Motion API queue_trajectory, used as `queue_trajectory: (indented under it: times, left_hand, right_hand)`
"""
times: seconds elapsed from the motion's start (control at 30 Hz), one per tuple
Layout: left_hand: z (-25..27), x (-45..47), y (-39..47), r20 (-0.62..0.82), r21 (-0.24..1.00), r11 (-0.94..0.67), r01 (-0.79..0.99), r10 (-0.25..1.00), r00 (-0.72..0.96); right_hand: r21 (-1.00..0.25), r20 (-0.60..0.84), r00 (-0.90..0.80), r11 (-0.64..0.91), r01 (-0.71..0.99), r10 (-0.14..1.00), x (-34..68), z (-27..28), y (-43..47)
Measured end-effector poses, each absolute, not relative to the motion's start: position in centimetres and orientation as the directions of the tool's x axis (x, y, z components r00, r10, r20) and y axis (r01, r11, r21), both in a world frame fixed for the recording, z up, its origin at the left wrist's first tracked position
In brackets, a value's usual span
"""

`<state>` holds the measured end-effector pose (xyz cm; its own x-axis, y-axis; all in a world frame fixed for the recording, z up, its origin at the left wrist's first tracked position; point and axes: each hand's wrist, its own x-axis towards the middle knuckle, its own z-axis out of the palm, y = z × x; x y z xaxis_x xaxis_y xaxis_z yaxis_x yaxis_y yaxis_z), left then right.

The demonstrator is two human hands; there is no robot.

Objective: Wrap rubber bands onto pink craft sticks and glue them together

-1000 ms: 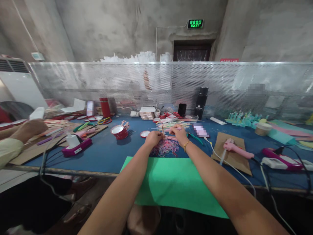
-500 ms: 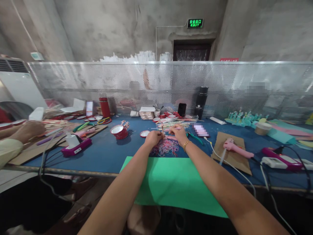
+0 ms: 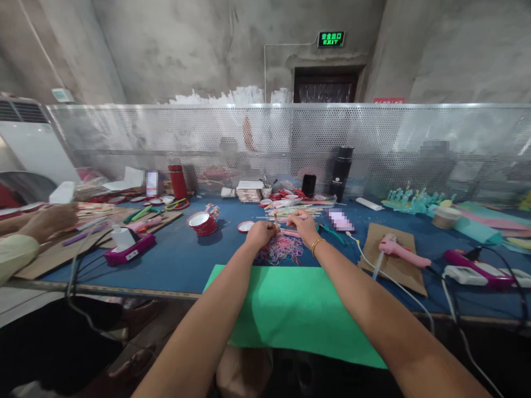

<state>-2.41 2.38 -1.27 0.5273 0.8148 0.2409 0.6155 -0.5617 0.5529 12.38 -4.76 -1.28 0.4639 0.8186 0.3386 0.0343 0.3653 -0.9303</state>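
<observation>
While left fingers pinch one upright strip, right fingers clamp one pink piece; one thread heap nearby.

Exit sign glows above blue surface

A perforated metal screen runs along the back. Before it stand a red bottle and a black flask, a dark phone upright between them. To the right, a pink glue gun lies on cardboard, near a purple power strip; turquoise pieces cluster farther back.
</observation>
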Motion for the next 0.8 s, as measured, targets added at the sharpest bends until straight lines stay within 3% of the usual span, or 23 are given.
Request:
queue_trajectory:
  times: [0.8]
  left_hand:
    - [-1.17,-2.33,2.28,0.230,0.580,-0.542,0.609,0.826,0.515]
  right_hand:
    - [-0.931,0.330,0.446,0.366,0.006,0.832,12.09,-1.11,-4.93]
